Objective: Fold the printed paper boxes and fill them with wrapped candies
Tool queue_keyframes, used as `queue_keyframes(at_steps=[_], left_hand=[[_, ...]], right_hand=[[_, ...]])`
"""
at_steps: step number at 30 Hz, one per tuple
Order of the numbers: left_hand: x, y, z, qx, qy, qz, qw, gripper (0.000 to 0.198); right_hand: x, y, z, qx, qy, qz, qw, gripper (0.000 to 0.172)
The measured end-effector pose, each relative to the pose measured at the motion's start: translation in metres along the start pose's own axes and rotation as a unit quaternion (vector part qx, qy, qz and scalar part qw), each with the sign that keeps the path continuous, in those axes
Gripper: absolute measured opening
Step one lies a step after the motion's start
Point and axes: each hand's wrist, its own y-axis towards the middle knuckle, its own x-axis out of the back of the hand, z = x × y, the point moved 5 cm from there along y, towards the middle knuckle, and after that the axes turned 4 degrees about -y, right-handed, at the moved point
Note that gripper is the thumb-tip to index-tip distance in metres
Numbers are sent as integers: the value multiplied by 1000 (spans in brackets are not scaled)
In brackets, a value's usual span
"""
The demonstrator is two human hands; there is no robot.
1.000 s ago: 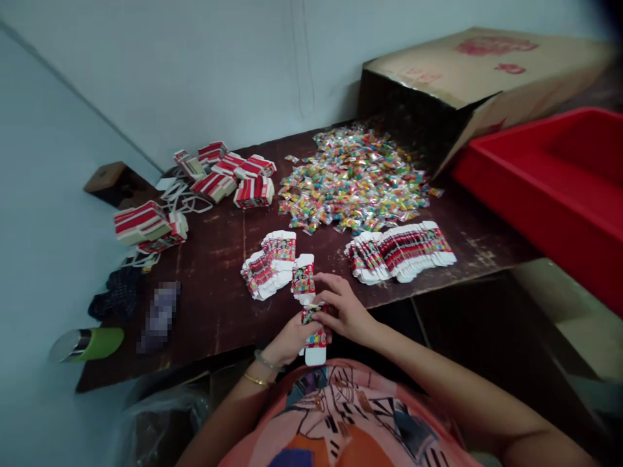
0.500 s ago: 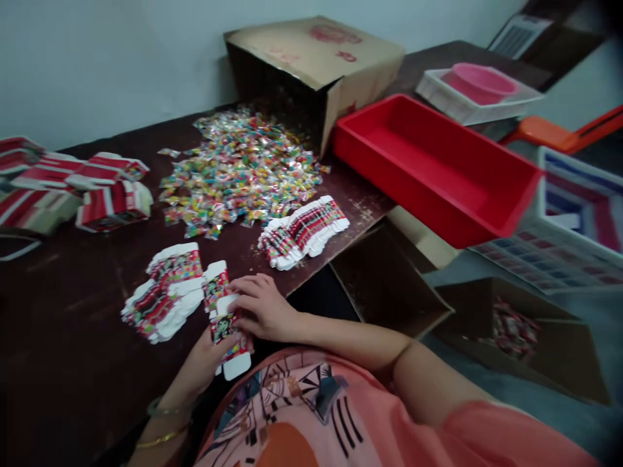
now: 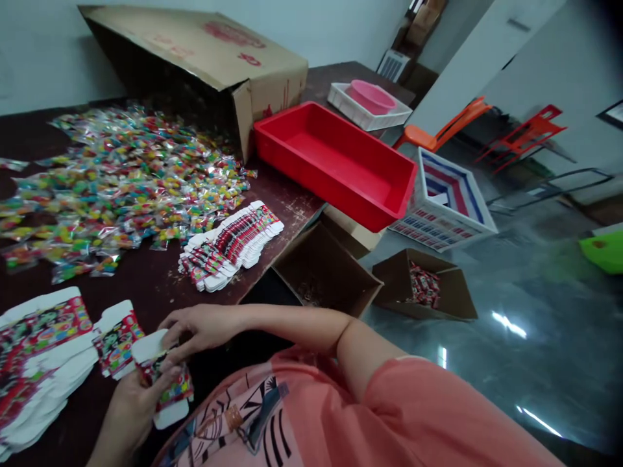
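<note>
At the table's near edge both hands hold a small printed cardboard box (image 3: 178,389) with white end flaps. My left hand (image 3: 129,405) pinches its near side with the thumb on top. Curled over its far side are the fingers of my right hand (image 3: 202,331), which partly hide it. Just beyond it lies another small printed box (image 3: 118,340), flat-looking, on the table. A fanned stack of flattened boxes (image 3: 43,357) spreads to the left, and a second fanned stack (image 3: 233,243) lies ahead of my right hand.
A heap of wrapped candies (image 3: 126,181) spills from a tipped carton (image 3: 272,84). A red tray (image 3: 335,168) juts past the table edge. Below stand an open carton (image 3: 331,266), a carton with red packets (image 3: 452,292) and a white crate (image 3: 452,227). Orange chairs (image 3: 442,130) stand behind.
The view has swung right, so the table's things sit further left and more floor shows. Both hands still hold the small box, its near end between them.
</note>
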Motion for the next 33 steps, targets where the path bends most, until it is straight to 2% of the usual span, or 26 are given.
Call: queue_keyframes(at_steps=[2,3,5,6,8,10,11,13,16,19,22,24,26,27,29,31,33], left_hand=[[1,2,2,-41,45,-76,995,43],[1,0,2,-60,57,-104,991,41],[-2,-12,2,-98,50,-128,986,41],[-2,-21,-1,-138,15,-146,980,47],[-8,-35,-4,-182,4,-118,976,53],[-17,-42,-2,-177,38,-36,983,44],[-17,-44,-1,-189,46,-23,981,40],[-16,-46,2,-207,81,-1,975,35],[-14,-50,4,-248,127,9,960,34],[-16,-54,3,-262,120,36,957,34],[-23,-55,6,-236,58,62,968,32],[-28,-49,14,-171,-31,65,983,41],[-36,-41,25,-78,-153,84,982,64],[-41,-37,31,-34,-212,102,971,71],[-49,-31,37,28,-298,136,944,69],[-52,-29,39,48,-338,152,928,60],[-51,-31,38,44,-357,165,918,53]], right_hand=[[-7,-13,4,7,11,11,1000,10],[-10,-21,6,3,13,-5,1000,10],[-13,-40,6,-21,40,-72,996,16],[-15,-48,4,-35,75,-104,991,23],[-22,-62,-6,-79,207,-139,965,24],[-35,-68,-18,-138,361,-114,915,21],[-41,-70,-23,-164,421,-92,887,24],[-49,-71,-27,-196,489,-51,848,29],[-51,-72,-28,-203,514,-9,834,33],[-51,-74,-31,-217,501,36,837,33],[-54,-75,-36,-243,472,85,843,33],[-57,-75,-35,-243,438,130,856,33],[-56,-72,-30,-217,378,145,888,29],[-54,-70,-26,-195,341,136,909,28],[-50,-67,-17,-151,274,99,945,35],[-48,-65,-9,-108,223,61,967,41],[-47,-64,-4,-80,179,26,980,33]])
